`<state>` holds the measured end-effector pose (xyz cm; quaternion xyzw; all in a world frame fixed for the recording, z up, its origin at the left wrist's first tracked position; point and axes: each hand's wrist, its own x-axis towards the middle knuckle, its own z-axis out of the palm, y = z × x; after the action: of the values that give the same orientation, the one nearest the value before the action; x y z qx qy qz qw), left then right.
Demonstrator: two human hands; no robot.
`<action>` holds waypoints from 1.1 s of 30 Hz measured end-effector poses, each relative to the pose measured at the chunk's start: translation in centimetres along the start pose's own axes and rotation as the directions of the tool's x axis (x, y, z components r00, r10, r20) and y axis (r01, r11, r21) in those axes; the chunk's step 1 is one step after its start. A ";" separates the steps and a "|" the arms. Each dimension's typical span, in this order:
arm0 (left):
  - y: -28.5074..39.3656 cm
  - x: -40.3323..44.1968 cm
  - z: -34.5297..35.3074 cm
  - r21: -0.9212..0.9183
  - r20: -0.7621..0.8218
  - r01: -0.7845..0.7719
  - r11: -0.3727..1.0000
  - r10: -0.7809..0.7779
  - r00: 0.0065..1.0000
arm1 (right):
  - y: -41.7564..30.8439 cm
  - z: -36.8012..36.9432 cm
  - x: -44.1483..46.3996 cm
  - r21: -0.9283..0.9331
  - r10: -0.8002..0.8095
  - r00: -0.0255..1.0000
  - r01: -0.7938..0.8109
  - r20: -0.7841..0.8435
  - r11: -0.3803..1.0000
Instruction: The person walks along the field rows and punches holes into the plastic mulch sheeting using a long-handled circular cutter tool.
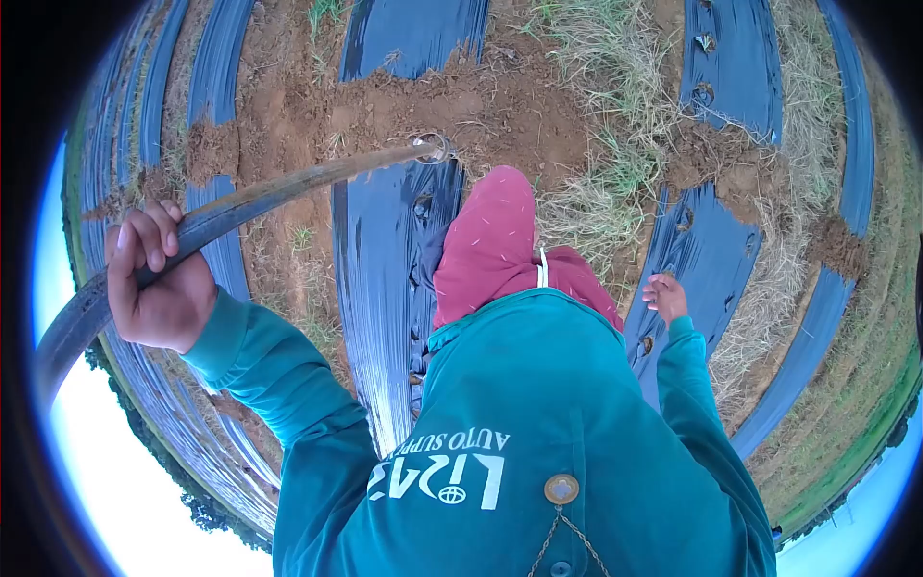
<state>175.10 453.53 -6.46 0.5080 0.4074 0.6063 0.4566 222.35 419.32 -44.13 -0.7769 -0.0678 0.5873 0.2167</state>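
My left hand (pixel 159 274), at the left of the head view, is closed around a long pole (pixel 298 188). The dark pole looks curved in this wide view and slants from the lower left up to the middle. A metal ring (pixel 433 149) shows at its far end, by the soil and a cut end of black plastic sheet; whether a blade sits below it I cannot tell. My right hand (pixel 665 296) hangs by my right side over another sheeted row. Its fingers are loosely bent and slightly apart, and I see nothing in them.
Long rows of black plastic sheet (pixel 375 288) run away from me, with holes in them and strips of bare brown soil (pixel 481 106) across. Dry and green grass (pixel 615 192) grows between rows. My knee in red trousers (pixel 495 216) is forward, at the middle.
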 end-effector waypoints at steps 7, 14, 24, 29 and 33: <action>-9.1 4.9 7.1 -0.041 -0.021 -0.111 0.993 0.110 0.994 | 2.0 -2.7 -0.1 0.095 0.142 0.988 -0.136 -0.058 0.986; -27.3 14.6 13.3 -0.077 -0.258 0.049 0.996 -0.067 0.964 | -5.5 -6.2 2.1 0.170 0.301 0.940 -0.274 -0.162 0.947; -40.7 28.8 16.2 0.035 -0.531 0.194 0.980 -0.146 0.835 | -36.2 -10.4 7.7 0.101 -0.144 0.955 0.175 -0.259 0.980; -41.6 36.3 14.8 -0.108 -0.609 0.322 0.941 -0.319 0.727 | -40.4 -12.4 14.0 0.032 -0.028 0.984 0.034 -0.177 0.999; -43.5 37.7 12.7 -0.133 -0.634 0.269 0.954 -0.290 0.716 | -43.2 -14.7 18.0 -0.235 0.136 0.989 -0.146 -0.059 0.961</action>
<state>191.20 501.35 -36.99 0.1927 0.6019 0.6744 0.3818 248.05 460.73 -38.90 -0.8123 -0.0780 0.5724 0.0806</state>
